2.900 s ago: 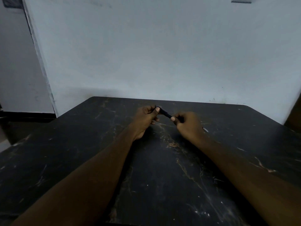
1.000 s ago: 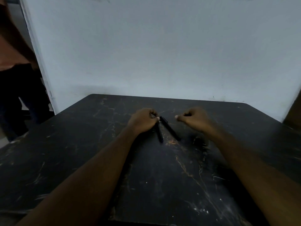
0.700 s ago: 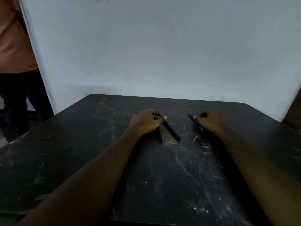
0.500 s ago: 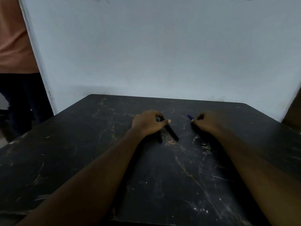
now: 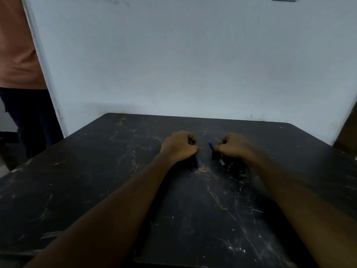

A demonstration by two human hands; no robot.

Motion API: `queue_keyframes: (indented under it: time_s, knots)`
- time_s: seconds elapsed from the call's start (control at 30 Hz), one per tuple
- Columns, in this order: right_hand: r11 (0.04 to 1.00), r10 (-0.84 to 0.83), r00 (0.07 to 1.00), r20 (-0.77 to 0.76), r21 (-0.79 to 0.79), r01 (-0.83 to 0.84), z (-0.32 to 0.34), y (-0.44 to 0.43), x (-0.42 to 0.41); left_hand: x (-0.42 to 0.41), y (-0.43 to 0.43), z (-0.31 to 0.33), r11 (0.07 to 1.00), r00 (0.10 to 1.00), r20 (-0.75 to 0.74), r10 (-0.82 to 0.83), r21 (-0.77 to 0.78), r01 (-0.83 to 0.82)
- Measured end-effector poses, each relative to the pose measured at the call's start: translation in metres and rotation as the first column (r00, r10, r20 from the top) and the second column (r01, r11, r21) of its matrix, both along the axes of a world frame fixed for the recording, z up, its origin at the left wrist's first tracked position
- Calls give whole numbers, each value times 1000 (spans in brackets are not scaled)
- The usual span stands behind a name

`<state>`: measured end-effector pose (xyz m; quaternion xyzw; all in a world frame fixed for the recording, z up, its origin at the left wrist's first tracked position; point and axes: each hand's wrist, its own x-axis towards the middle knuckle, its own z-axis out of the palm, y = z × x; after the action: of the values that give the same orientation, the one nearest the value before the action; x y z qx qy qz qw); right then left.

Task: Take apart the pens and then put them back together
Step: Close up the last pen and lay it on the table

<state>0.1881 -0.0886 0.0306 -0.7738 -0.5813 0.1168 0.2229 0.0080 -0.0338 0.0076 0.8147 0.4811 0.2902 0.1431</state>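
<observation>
Two bare forearms reach forward over a black, scratched table (image 5: 100, 190) that stands against a pale wall (image 5: 183, 60). The left hand (image 5: 179, 147) is curled into a fist resting on the tabletop, closed around dark pens (image 5: 193, 163) whose ends poke out just below the fist. The right hand (image 5: 233, 147), a short gap away, is also curled and grips a blue pen (image 5: 211, 145); the blue end points toward the left hand and a pale tip shows beneath the palm. At the far left edge stands another person (image 5: 17, 64) in an orange shirt and dark trousers.
</observation>
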Motion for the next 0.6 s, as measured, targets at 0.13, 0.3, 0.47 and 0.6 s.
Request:
queue_keyframes:
  time_s: [0.13, 0.3, 0.47, 0.6]
  knots:
    - [1000, -3, 1000, 13, 26, 3, -1, 0, -1, 0, 5, -2, 1000, 998, 68, -15, -17, 17]
    - [996, 17, 999, 32, 85, -20, -6, 0, -3, -2, 9, -3, 1000, 992, 129, -13, -8, 15]
    - [988, 13, 998, 53, 155, -21, -9, -2, -2, -1, 9, -4, 1000, 984, 180, 1, 4, -2]
    - [978, 7, 1000, -29, 207, 0, -12, -1, 3, -2, 9, -4, 1000, 981, 193, -6, 16, 3]
